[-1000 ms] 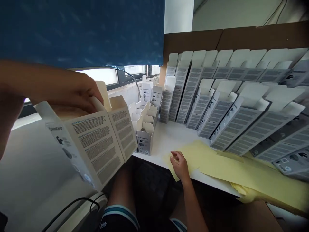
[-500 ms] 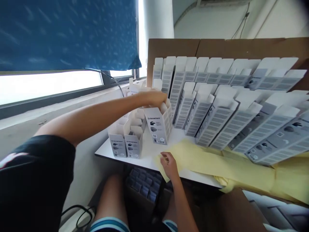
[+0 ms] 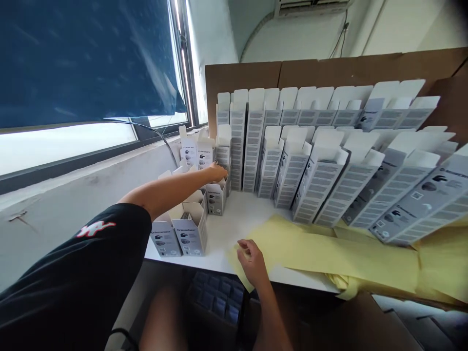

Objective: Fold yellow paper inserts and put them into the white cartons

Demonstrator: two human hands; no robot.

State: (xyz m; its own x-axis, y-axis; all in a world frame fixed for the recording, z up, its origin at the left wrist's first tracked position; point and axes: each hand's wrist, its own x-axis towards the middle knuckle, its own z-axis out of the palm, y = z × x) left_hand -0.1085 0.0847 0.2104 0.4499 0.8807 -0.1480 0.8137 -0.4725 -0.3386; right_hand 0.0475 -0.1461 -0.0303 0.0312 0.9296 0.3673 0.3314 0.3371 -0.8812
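Observation:
My left hand [image 3: 218,172] reaches across to a small grey-and-white carton [image 3: 215,200], its fingers closed at the carton's top edge. This carton stands upright on the white table, beside other small cartons. Two cartons of the same kind, a left one [image 3: 165,239] and a right one [image 3: 190,235], stand with flaps up at the table's near left; something dark shows inside the right one. Over the end of a yellow paper sheet [image 3: 314,248], my right hand [image 3: 252,261] rests with loosely curled fingers, a gap at the thumb and nothing in it.
Tall stacks of nested open cartons [image 3: 321,180] lean in rows along the back and right, before a brown cardboard wall [image 3: 248,75]. A windowsill and cable [image 3: 166,144] border the left. Below the table edge sits a box of dark packed items [image 3: 215,292].
My left hand has carried the carton left and set it among the other small cartons. My right hand stays over the yellow paper. The camera view has turned slightly.

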